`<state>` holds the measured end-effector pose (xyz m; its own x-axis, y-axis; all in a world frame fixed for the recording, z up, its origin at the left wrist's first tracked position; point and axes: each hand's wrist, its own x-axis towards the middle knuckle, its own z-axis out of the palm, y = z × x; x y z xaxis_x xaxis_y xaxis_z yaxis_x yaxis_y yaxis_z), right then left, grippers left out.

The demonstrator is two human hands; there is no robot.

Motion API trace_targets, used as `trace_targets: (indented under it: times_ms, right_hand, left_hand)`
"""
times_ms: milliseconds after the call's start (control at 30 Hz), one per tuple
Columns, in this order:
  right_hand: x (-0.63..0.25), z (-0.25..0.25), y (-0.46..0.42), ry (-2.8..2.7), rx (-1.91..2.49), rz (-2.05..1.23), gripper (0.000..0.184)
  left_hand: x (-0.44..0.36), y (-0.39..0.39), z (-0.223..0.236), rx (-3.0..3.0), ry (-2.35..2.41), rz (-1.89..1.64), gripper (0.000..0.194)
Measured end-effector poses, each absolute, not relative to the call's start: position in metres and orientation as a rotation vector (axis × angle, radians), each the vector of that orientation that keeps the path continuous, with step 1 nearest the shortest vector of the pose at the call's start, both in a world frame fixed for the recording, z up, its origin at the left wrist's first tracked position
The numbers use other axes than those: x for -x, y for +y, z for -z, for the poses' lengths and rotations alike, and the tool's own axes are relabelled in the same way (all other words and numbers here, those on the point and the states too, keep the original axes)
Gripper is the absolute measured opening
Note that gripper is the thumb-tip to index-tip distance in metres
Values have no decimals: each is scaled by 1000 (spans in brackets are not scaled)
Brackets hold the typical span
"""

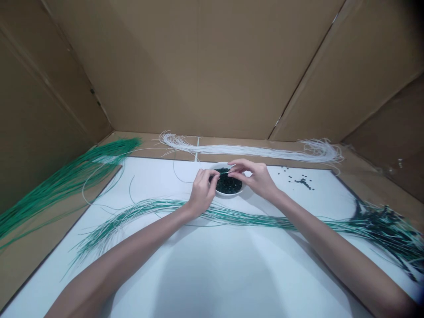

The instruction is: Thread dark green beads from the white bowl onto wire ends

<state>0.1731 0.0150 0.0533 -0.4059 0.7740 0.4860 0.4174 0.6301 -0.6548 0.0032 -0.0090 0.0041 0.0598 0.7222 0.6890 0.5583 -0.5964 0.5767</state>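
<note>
Both hands work close together over the bowl. The right hand (pixel 253 178) is pinched, thumb and forefinger closed on a thin white strand (pixel 225 172) just above the beads. The left hand (pixel 202 192) is curled at the near side of the bowl, its fingertips (pixel 215 176) meeting the strand's other end; whether they grip the strand, a bead or both cannot be told from this view. Neither hand looks fully released. Directly below sits a small white bowl (pixel 222 165) heaped with dark green beads (pixel 228 185), on a white board (pixel 212 274). A small scatter of loose beads (pixel 303 182) lies to the right. Green-and-white strands (pixel 159 204) cross the board under both forearms, ending in a dark beaded bunch (pixel 380 225) at right. A white cord bundle (pixel 251 150) and a green strand bundle (pixel 69 176) lie beyond and left, inside cardboard walls (pixel 185 66). Risks: the heaped bowl could spill if a hand knocks its rim; loose beads could roll on the smooth board; the forearms could drag and tangle the strands; and the fine strand could slip from the pinch or bend under too much pressure.
</note>
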Motion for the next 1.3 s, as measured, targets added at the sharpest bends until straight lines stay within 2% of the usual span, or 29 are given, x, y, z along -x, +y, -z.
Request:
trace_targets:
  times_ms: [167,333,433,867,1300]
  right_hand:
    - [-177,-46,22,-1819,1005,-808,20]
    - [-175,-44,24,-1609,1001,-1135,23]
    - [-173,-47,22,-1554,972,-1219,22]
    - [-169,-48,20,-1567,973,-1226,16]
    - [-170,-47,20,-1593,994,-1153,22]
  left_hand:
    - [-4,-8,-4,-2091,1365,-1582,7]
    - [-3,-8,-4,-2065,1372,-1592,7]
    - [-3,-7,-3,-2059,1373,-1596,7]
    - [-3,-8,-4,-2078,1351,-1611,7]
    - [-3,-8,-3,-2140,1348,-1612,6]
